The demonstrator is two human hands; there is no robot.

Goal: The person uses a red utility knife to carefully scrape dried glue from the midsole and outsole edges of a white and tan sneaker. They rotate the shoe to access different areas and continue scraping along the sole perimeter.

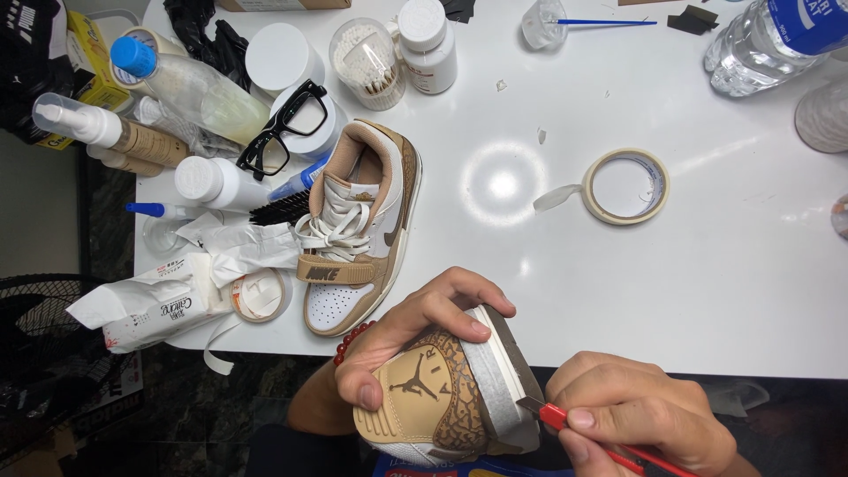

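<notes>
My left hand (408,331) grips a tan and brown sneaker (442,397) by its heel, sole turned to the right. White masking tape covers the sneaker's midsole (488,389). My right hand (636,420) holds a red-handled craft knife (574,428) with its blade tip against the taped midsole edge. The matching sneaker (362,225) lies upright on the white table (689,291), just above my left hand. A roll of masking tape (625,185) with a loose end rests to the right of it.
Bottles, white jars, a cup of cotton swabs (367,62), black glasses (283,128), a black brush (278,209), a wipes pack (155,305) and a small tape roll (261,294) crowd the table's left. A water bottle (768,40) lies at the top right. A fan (44,344) stands lower left.
</notes>
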